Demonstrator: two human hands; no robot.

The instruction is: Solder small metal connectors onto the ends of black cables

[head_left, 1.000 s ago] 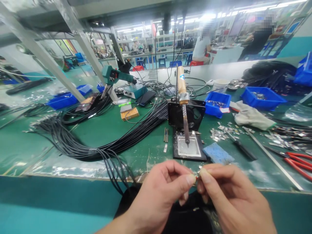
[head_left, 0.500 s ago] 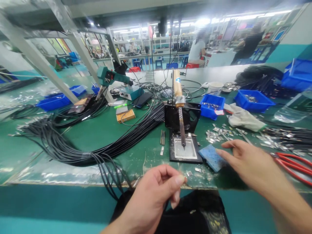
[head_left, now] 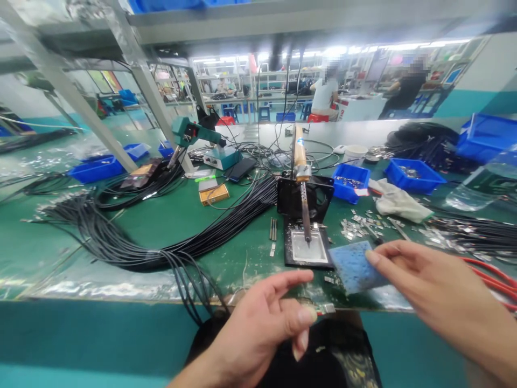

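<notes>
My left hand (head_left: 269,323) is low at the bench's front edge, index finger stretched out. Its thumb and other fingers are closed on a thin cable whose red wire shows by the thumb, with a small metal connector (head_left: 329,308) at the end. My right hand (head_left: 424,280) pinches the right edge of a blue sponge (head_left: 353,267), which looks tilted. Just left of the sponge, a soldering iron (head_left: 305,199) points tip down over a square metal tray (head_left: 298,249) on a black stand. Loose metal connector shells (head_left: 355,226) lie behind the sponge.
A thick bundle of black cables (head_left: 194,237) curves across the left. Blue bins (head_left: 350,183), a white glove (head_left: 399,200), a plastic bottle (head_left: 480,180) and red-handled pliers (head_left: 488,277) are at the right. A black fan (head_left: 285,196) stands behind the tray. People sit farther back.
My right thumb and fingers have closed on the sponge, and its edge has shifted. My left index finger has stretched out, and the metal connector now shows beyond the thumb. The view has tilted slightly.
</notes>
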